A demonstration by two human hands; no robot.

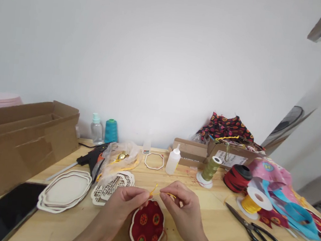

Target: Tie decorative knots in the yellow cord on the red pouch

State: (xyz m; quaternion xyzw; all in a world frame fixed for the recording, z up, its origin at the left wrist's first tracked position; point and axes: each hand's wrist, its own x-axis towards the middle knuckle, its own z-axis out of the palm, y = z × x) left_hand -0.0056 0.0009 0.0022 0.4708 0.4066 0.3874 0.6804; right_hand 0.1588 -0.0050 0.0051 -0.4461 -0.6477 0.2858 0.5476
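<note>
My left hand (123,205) and my right hand (182,208) meet over the wooden table (218,227), each pinching a thin yellow cord (154,191) that loops between the fingertips. Just below the cord lies a red fabric piece with flower dots set in a pale wooden frame (146,227), touching both hands. Both hands are closed in a pinch.
Black scissors (262,240) lie at the right. Spools of yellow (251,202), green (211,169) and red (236,177) cord, a white glue bottle (172,160), a glue gun (92,159), wooden frames (64,190), a cardboard box (19,139) and a dark tablet (2,210) surround the hands.
</note>
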